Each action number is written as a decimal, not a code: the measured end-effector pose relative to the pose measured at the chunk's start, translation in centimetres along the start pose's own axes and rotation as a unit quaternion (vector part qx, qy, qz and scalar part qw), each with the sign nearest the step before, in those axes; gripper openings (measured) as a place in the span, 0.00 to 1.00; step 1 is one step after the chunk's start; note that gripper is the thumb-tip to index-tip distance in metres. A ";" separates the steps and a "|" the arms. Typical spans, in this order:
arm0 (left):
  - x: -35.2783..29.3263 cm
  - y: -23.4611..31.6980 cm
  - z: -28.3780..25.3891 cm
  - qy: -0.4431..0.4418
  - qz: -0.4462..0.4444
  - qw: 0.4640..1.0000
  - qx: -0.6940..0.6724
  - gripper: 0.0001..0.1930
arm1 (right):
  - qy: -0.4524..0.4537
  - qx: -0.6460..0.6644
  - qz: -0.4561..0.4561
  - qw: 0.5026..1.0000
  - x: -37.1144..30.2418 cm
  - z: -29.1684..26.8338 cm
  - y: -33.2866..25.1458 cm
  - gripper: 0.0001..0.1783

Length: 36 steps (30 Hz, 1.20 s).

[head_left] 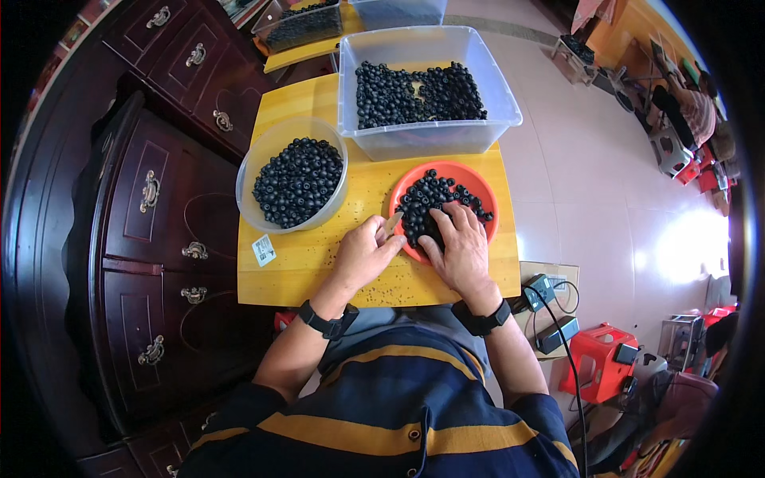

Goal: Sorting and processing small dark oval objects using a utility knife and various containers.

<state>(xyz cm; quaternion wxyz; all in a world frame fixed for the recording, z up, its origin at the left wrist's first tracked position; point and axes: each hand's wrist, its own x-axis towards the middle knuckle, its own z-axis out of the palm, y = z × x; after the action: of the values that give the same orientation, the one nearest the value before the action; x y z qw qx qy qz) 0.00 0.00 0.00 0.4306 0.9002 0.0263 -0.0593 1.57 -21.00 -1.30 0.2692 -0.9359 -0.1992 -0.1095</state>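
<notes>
Head cam: L hand [366, 253] closed narrow on a tan flat strip [393, 223], tip at near-L rim of orange dish [480, 188]. R hand [464, 251] over same dish, fingers part-spread, thumb apart, tips down among small round black pcs [430, 191]; can't tell if any pinched. Black band on each wrist. Dish on yellow desk [319, 275], nr R side, pcs heaped mostly L + ctr. Round clear tub [249, 171] to L of dish, also w/ black pcs. Rect. clear bin [430, 143] behind dish, same pcs in 2 heaps, narrow gap btwn. White label [264, 250] flat on desk just below tub. Dark specks [390, 295] along front edge. Dark wood cabinet [131, 231] L of desk, red stool [594, 358] on floor to R.
</notes>
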 end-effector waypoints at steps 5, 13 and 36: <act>0.4 -0.2 0.4 0.064 0.009 0.998 -0.016 0.16 | -0.009 0.044 0.012 0.999 0.2 0.3 -0.1 0.30; 0.6 -0.7 0.7 0.003 -0.011 1.000 0.003 0.18 | -0.021 -0.025 -0.014 0.999 0.4 0.0 -0.7 0.30; 0.4 -1.3 1.2 0.011 0.023 0.999 -0.021 0.14 | -0.011 -0.010 0.017 1.000 1.1 0.1 -0.9 0.22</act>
<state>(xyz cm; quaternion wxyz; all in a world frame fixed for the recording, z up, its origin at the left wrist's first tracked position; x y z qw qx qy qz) 0.21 -0.14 -1.77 0.4502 0.8920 0.0114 -0.0394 2.23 -19.95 -0.60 0.2596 -0.9428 -0.1856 -0.0962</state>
